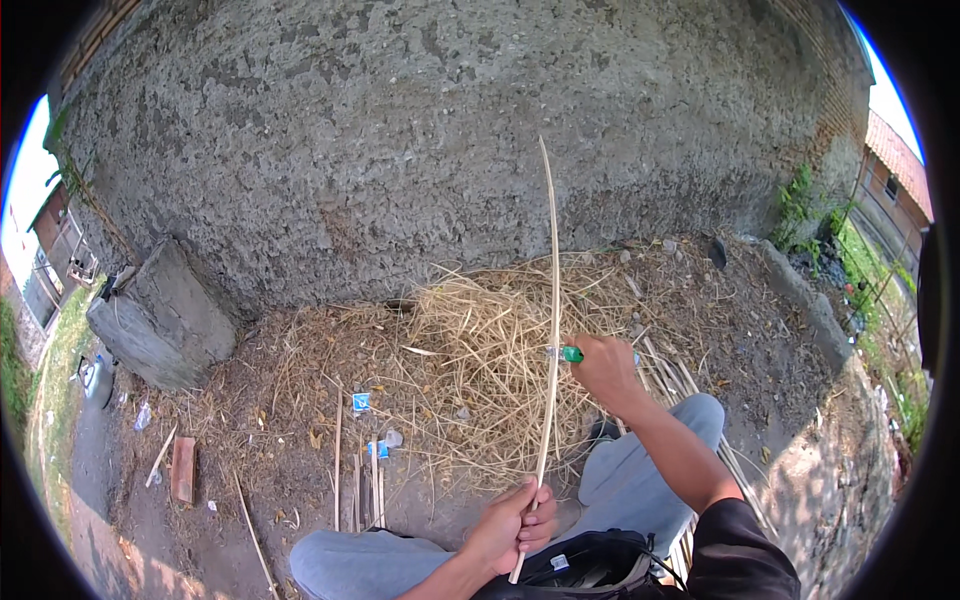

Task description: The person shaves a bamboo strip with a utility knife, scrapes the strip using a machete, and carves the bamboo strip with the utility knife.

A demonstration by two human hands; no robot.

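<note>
The right hand (603,368) closes over most of a green-handled tool (571,354), so only a short green stub and a pale tip show where it meets the long bamboo strip (551,300); what sort of blade it is cannot be told. The left hand (515,522) wraps the strip's lower part, hiding that stretch, and the strip's bottom end runs down against a dark bag (590,565) cut off by the lower edge. More strips (700,440) lie partly under the right leg. Small blue scraps (362,402) on the ground (perhaps wrappers) are too small to identify.
</note>
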